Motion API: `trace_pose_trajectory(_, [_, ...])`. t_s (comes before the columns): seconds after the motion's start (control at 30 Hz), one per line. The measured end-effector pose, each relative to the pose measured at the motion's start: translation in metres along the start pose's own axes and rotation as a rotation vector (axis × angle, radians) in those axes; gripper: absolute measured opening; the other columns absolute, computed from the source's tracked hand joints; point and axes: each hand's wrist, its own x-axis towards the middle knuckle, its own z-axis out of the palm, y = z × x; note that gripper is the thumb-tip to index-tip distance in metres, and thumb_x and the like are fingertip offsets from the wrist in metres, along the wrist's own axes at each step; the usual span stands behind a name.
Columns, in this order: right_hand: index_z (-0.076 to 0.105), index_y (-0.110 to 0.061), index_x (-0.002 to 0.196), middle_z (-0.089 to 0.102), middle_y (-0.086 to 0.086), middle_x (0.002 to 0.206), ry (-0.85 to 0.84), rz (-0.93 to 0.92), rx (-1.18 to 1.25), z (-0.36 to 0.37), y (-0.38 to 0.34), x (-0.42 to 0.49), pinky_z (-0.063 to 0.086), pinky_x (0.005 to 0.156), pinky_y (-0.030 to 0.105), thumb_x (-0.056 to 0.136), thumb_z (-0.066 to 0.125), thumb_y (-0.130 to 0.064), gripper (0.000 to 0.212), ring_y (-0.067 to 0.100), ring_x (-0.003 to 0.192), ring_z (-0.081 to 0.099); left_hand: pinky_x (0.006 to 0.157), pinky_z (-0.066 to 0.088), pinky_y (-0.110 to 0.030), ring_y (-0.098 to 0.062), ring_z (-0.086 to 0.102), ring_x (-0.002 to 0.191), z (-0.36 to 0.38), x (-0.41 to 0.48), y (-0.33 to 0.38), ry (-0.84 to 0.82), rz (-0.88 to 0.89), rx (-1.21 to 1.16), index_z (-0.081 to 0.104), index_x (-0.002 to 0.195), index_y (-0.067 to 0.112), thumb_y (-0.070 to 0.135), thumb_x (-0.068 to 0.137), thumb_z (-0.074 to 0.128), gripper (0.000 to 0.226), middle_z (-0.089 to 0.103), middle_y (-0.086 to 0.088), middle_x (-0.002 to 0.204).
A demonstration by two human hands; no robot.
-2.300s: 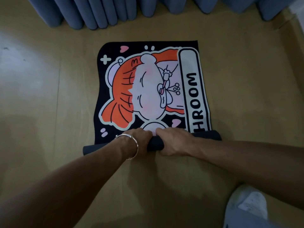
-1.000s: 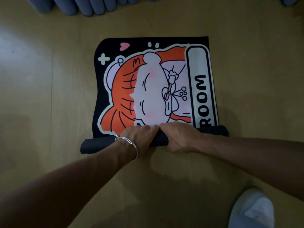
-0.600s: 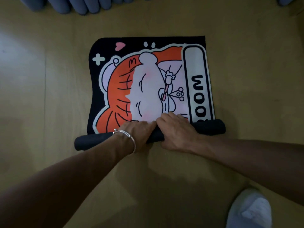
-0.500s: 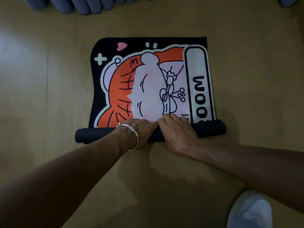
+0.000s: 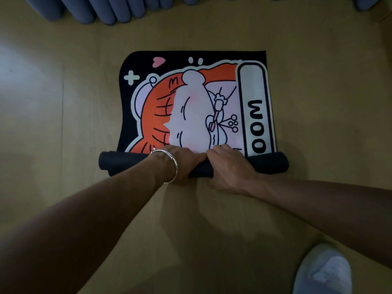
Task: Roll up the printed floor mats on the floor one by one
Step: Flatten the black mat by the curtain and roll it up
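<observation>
Rolled part (image 5: 118,164) sits further up the printed floor mat (image 5: 191,115) vs 1 s ago; only "OOM" shows now. Left hand (image 5: 184,164) & right hand (image 5: 229,166), touching at mid-roll, fingers curled over it, gripping. Rest of mat lies flat on wood floor (image 5: 63,124), curtain (image 5: 101,9) beyond.

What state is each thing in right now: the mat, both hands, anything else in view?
printed floor mat, partly rolled; far part flat on the floor, print up
roll, dark backing outward, lying across the mat's near end
left hand, curled over the roll's middle
right hand, curled over the roll, touching the left hand
bracelet, on the left wrist
curtain, hanging to the floor
</observation>
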Motion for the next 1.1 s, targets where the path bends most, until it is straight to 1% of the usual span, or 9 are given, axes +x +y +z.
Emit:
trace_pose_trajectory(0.1, [0.03, -0.022, 0.091, 0.041, -0.001, 0.1, -0.012, 0.017, -0.009, -0.003, -0.001, 0.003, 0.028, 0.076, 0.029, 0.081, 0.062, -0.025, 0.034, 0.018, 0.102, 0.041, 0.082, 0.046, -0.033, -0.024, 0.057, 0.105, -0.001, -0.002, -0.001, 0.022, -0.006, 0.006, 0.032, 0.136, 0.025, 0.03, 0.085, 0.062, 0.059, 0.057, -0.004, 0.12])
trace_pose_trajectory(0.27, [0.042, -0.02, 0.1, 0.041, -0.003, 0.094, -0.074, 0.033, 0.041, -0.013, 0.0, 0.011, 0.032, 0.072, 0.029, 0.08, 0.063, -0.03, 0.031, 0.014, 0.091, 0.039, 0.084, 0.047, -0.035, -0.021, 0.049, 0.106, 0.023, -0.02, -0.001, 0.378, -0.004, 0.159, 0.017, 0.142, 0.024, 0.039, 0.092, 0.048, 0.061, 0.044, -0.004, 0.122])
trace_pose_trajectory(0.4, [0.039, -0.02, 0.099, 0.045, 0.001, 0.096, -0.109, 0.04, 0.006, -0.016, -0.002, 0.012, 0.035, 0.072, 0.031, 0.08, 0.064, -0.03, 0.033, 0.018, 0.093, 0.045, 0.078, 0.048, -0.036, -0.023, 0.055, 0.1, 0.022, -0.014, 0.004, 0.3, -0.081, 0.151, 0.021, 0.136, 0.024, 0.033, 0.09, 0.053, 0.057, 0.048, -0.004, 0.118])
trace_pose_trajectory(0.5, [0.042, -0.017, 0.111, 0.047, 0.004, 0.108, -0.034, 0.019, -0.112, -0.011, -0.003, 0.008, 0.035, 0.084, 0.034, 0.081, 0.063, -0.026, 0.038, 0.021, 0.103, 0.044, 0.075, 0.047, -0.034, -0.023, 0.058, 0.097, 0.009, -0.005, 0.002, 0.166, -0.098, 0.085, 0.029, 0.131, 0.024, 0.028, 0.086, 0.061, 0.056, 0.053, -0.004, 0.115])
trace_pose_trajectory(0.6, [0.042, -0.017, 0.113, 0.045, 0.004, 0.113, 0.025, 0.031, -0.136, -0.011, -0.002, 0.01, 0.034, 0.085, 0.035, 0.08, 0.064, -0.022, 0.041, 0.022, 0.107, 0.042, 0.077, 0.046, -0.033, -0.023, 0.059, 0.098, -0.005, -0.001, -0.003, 0.045, -0.095, 0.004, 0.032, 0.133, 0.025, 0.026, 0.085, 0.062, 0.056, 0.058, -0.003, 0.114])
trace_pose_trajectory(0.7, [0.043, -0.018, 0.113, 0.046, 0.004, 0.113, -0.01, 0.051, -0.075, -0.015, -0.002, 0.014, 0.035, 0.086, 0.035, 0.081, 0.064, -0.025, 0.039, 0.022, 0.108, 0.043, 0.084, 0.049, -0.036, -0.022, 0.053, 0.106, -0.002, -0.008, -0.005, 0.186, -0.067, 0.037, 0.028, 0.137, 0.027, 0.035, 0.087, 0.058, 0.059, 0.05, -0.004, 0.121])
trace_pose_trajectory(0.8, [0.044, -0.019, 0.115, 0.045, 0.003, 0.112, -0.03, 0.05, -0.039, -0.016, 0.0, 0.016, 0.033, 0.085, 0.034, 0.081, 0.063, -0.029, 0.041, 0.021, 0.107, 0.042, 0.085, 0.047, -0.036, -0.022, 0.046, 0.109, 0.019, -0.018, -0.007, 0.384, -0.054, 0.16, 0.012, 0.144, 0.027, 0.041, 0.091, 0.048, 0.066, 0.039, -0.005, 0.125])
trace_pose_trajectory(0.9, [0.044, -0.019, 0.113, 0.044, 0.002, 0.11, -0.033, 0.047, -0.03, -0.016, 0.001, 0.017, 0.031, 0.082, 0.033, 0.081, 0.063, -0.029, 0.038, 0.02, 0.106, 0.041, 0.088, 0.045, -0.036, -0.022, 0.046, 0.11, 0.025, -0.017, -0.008, 0.379, -0.047, 0.211, 0.008, 0.143, 0.026, 0.04, 0.093, 0.047, 0.066, 0.038, -0.007, 0.126])
trace_pose_trajectory(1.1, [0.042, -0.02, 0.117, 0.042, 0.003, 0.113, 0.035, 0.022, -0.142, -0.014, 0.001, 0.014, 0.033, 0.088, 0.035, 0.077, 0.066, -0.025, 0.047, 0.021, 0.107, 0.04, 0.08, 0.05, -0.035, -0.022, 0.055, 0.101, 0.007, 0.0, -0.009, 0.213, -0.107, 0.077, 0.033, 0.128, 0.022, 0.033, 0.085, 0.063, 0.054, 0.05, -0.006, 0.117])
